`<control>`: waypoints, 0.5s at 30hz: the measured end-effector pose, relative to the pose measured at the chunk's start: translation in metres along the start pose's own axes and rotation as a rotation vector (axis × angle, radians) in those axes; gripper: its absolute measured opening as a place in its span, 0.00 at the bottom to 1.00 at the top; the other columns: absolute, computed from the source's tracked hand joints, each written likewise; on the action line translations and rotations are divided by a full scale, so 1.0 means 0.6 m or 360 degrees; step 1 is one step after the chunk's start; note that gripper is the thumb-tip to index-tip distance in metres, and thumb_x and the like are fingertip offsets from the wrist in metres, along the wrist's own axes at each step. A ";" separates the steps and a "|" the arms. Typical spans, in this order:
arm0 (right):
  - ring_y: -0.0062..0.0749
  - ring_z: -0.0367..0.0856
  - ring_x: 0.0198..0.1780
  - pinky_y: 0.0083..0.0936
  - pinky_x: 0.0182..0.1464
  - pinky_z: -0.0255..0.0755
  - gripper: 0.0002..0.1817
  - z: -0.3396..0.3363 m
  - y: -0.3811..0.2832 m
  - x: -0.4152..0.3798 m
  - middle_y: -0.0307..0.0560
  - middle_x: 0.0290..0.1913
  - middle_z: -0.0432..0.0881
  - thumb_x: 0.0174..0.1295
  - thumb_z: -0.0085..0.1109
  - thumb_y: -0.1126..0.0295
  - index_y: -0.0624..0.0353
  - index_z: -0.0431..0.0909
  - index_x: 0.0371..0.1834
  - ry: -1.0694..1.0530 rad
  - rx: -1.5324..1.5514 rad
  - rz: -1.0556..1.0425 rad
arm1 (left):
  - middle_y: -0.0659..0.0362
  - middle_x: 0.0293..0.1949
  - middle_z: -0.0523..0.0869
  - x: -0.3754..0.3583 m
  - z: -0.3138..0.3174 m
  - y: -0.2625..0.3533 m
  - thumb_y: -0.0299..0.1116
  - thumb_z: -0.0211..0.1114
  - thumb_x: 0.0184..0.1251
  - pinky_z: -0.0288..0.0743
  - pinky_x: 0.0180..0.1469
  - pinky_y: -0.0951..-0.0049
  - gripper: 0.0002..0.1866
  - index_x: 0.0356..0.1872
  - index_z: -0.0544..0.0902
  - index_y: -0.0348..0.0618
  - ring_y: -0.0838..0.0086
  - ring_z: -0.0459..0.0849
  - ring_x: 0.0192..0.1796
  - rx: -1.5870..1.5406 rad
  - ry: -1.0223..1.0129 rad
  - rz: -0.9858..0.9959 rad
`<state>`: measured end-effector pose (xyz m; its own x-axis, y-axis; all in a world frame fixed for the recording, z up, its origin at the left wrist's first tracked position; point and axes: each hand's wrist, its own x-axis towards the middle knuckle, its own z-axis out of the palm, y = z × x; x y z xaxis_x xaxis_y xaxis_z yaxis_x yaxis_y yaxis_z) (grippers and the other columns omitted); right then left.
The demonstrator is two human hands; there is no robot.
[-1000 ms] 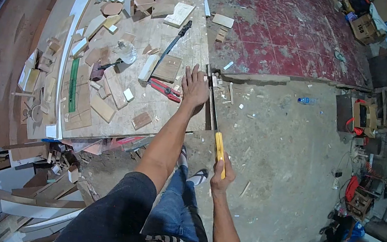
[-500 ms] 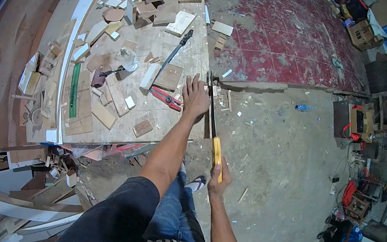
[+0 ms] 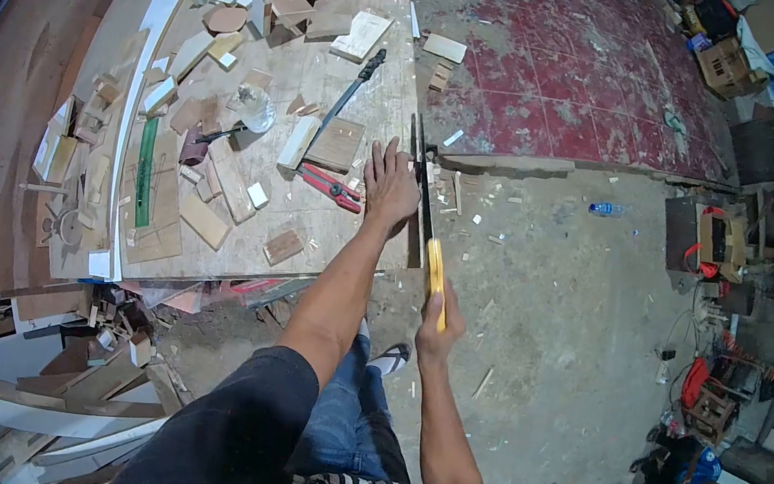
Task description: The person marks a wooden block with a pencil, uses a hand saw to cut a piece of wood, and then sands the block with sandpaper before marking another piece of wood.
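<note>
My left hand (image 3: pixel 390 185) lies flat with its fingers apart, pressing near the right edge of the wooden table (image 3: pixel 253 256). Closed round the yellow handle (image 3: pixel 437 265) of a saw is my right hand (image 3: pixel 440 323). The saw's dark blade (image 3: pixel 424 179) runs along the table's edge, just right of my left hand. Beside that hand lies a red tool (image 3: pixel 330 187), and a brown wooden block (image 3: pixel 336 144) is behind it. A long dark tool (image 3: pixel 350 94) with a black handle rests farther back on the table.
Wood offcuts (image 3: pixel 205 223), a clear round container (image 3: pixel 253 109) and a green strip (image 3: pixel 146 173) are on the table. A blue bottle (image 3: pixel 606 210) lies on the floor. Another person (image 3: pixel 702 475) is at the lower right. Boards (image 3: pixel 74 426) are piled at the lower left.
My right hand and the saw have moved forward, away from my body, so the blade reaches farther along the table's edge. My left hand remains flat on the table.
</note>
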<state>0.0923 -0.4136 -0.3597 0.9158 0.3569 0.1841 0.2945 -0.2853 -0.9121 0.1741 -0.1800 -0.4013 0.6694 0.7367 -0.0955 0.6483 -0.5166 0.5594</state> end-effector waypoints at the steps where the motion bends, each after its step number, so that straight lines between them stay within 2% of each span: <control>1: 0.18 0.69 0.24 0.19 0.27 0.63 0.21 0.006 -0.006 0.008 0.38 0.27 0.76 0.72 0.50 0.64 0.71 0.77 0.58 -0.0030 0.0049 0.0085 | 0.52 0.77 0.51 0.000 0.001 -0.001 0.37 0.52 0.72 0.36 0.76 0.44 0.21 0.62 0.69 0.42 0.49 0.38 0.80 0.0036 -0.0001 0.0005; 2: 0.18 0.69 0.24 0.19 0.27 0.63 0.21 0.013 -0.010 0.015 0.39 0.28 0.77 0.73 0.50 0.64 0.71 0.77 0.58 -0.0056 0.0103 0.0166 | 0.52 0.77 0.51 0.005 0.001 -0.002 0.36 0.52 0.72 0.37 0.76 0.42 0.20 0.62 0.68 0.44 0.48 0.38 0.80 0.0073 0.0003 0.0014; 3: 0.18 0.69 0.25 0.18 0.27 0.63 0.21 0.002 0.008 -0.017 0.40 0.29 0.78 0.73 0.50 0.64 0.71 0.77 0.58 0.0001 0.0020 -0.0015 | 0.52 0.77 0.51 0.004 -0.004 0.001 0.36 0.52 0.72 0.36 0.76 0.42 0.20 0.62 0.68 0.44 0.48 0.38 0.80 0.0041 -0.0003 0.0002; 4: 0.18 0.69 0.25 0.18 0.27 0.63 0.21 -0.012 -0.001 -0.041 0.40 0.29 0.78 0.73 0.50 0.64 0.71 0.77 0.58 0.0001 0.0029 -0.0028 | 0.52 0.77 0.51 0.001 -0.010 0.003 0.36 0.52 0.72 0.36 0.76 0.42 0.20 0.62 0.68 0.44 0.48 0.38 0.80 0.0042 0.0012 0.0005; 6: 0.19 0.69 0.25 0.17 0.28 0.63 0.22 -0.037 -0.008 -0.062 0.41 0.29 0.78 0.73 0.50 0.62 0.71 0.76 0.58 -0.0043 0.0298 0.0263 | 0.51 0.77 0.52 -0.001 -0.015 0.011 0.37 0.51 0.72 0.35 0.77 0.47 0.22 0.62 0.70 0.39 0.49 0.39 0.80 0.0005 -0.0020 -0.0029; 7: 0.18 0.68 0.25 0.17 0.28 0.63 0.22 -0.028 0.027 -0.055 0.40 0.29 0.78 0.73 0.50 0.62 0.71 0.76 0.59 -0.0067 0.0094 0.0076 | 0.51 0.77 0.52 0.000 -0.010 0.007 0.37 0.52 0.71 0.35 0.77 0.47 0.22 0.63 0.69 0.39 0.49 0.38 0.80 -0.0008 0.0014 0.0002; 10: 0.17 0.68 0.25 0.16 0.27 0.63 0.22 0.009 -0.021 0.040 0.39 0.30 0.78 0.73 0.50 0.62 0.70 0.77 0.59 -0.0122 0.0184 0.0235 | 0.51 0.77 0.52 0.003 -0.004 0.003 0.37 0.53 0.70 0.34 0.77 0.47 0.23 0.63 0.69 0.39 0.50 0.38 0.80 0.0061 0.0023 0.0000; 11: 0.17 0.67 0.24 0.16 0.27 0.62 0.22 0.012 0.008 0.025 0.38 0.29 0.77 0.73 0.50 0.62 0.70 0.77 0.59 -0.0092 0.0133 0.0158 | 0.51 0.77 0.51 0.002 -0.007 0.004 0.36 0.50 0.72 0.36 0.76 0.43 0.21 0.63 0.68 0.40 0.49 0.39 0.80 0.0092 0.0004 0.0007; 14: 0.18 0.67 0.24 0.17 0.27 0.62 0.22 -0.039 0.037 -0.063 0.37 0.27 0.75 0.73 0.51 0.62 0.70 0.77 0.58 -0.0066 0.0182 0.0063 | 0.51 0.77 0.51 0.002 -0.013 0.009 0.36 0.50 0.72 0.37 0.76 0.43 0.22 0.63 0.68 0.39 0.49 0.39 0.80 0.0054 -0.0035 -0.0012; 15: 0.17 0.67 0.24 0.18 0.27 0.62 0.22 -0.050 0.036 -0.069 0.37 0.27 0.75 0.73 0.51 0.63 0.70 0.76 0.59 -0.0119 0.0188 0.0129 | 0.50 0.77 0.51 0.003 -0.011 0.008 0.37 0.50 0.72 0.37 0.76 0.43 0.22 0.64 0.68 0.39 0.48 0.39 0.80 0.0058 -0.0032 -0.0005</control>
<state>0.0690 -0.4610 -0.3761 0.9112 0.4033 0.0844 0.1823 -0.2109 -0.9604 0.1759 -0.1783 -0.3934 0.6742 0.7297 -0.1142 0.6630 -0.5298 0.5289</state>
